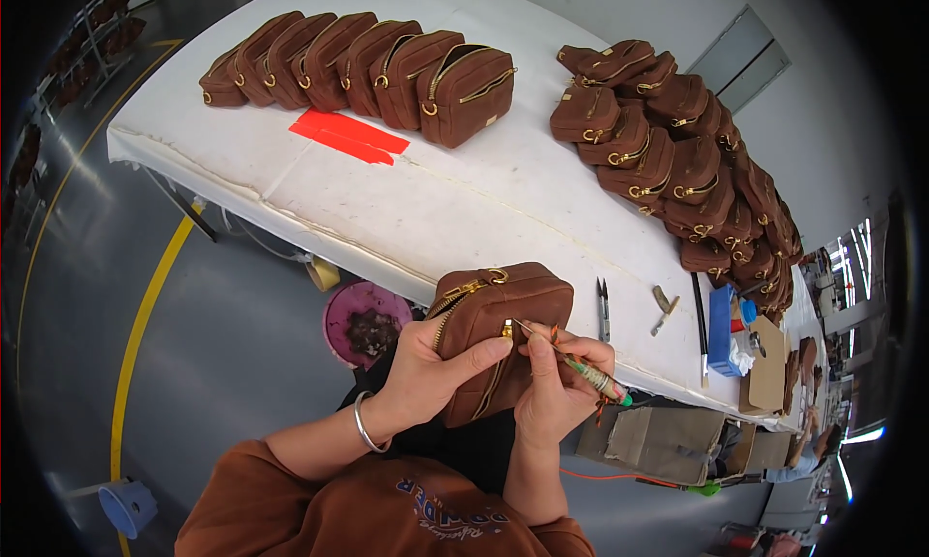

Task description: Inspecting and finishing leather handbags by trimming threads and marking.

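Observation:
A boxy brown bag (534, 294) with gold zips is held at the table's near edge. My left hand (426, 371) grips its left side, the thumb pressed on the front beside a small gold zip pull (507, 330). In my right hand (554, 394) is a thin pointed tool (592, 374) with a wrapped, multicoloured handle and a green end. Its tip reaches toward the zip pull; whether it touches cannot be made out. The bag's top zip shows gold teeth along the left edge.
On the white table (464, 199) stand a row of brown bags (468, 97) and a large pile (699, 175). Tweezers (603, 310), a black rod (700, 325) and a blue container (721, 330) lie right. A pink basin (341, 310) with dark scraps sits below the edge.

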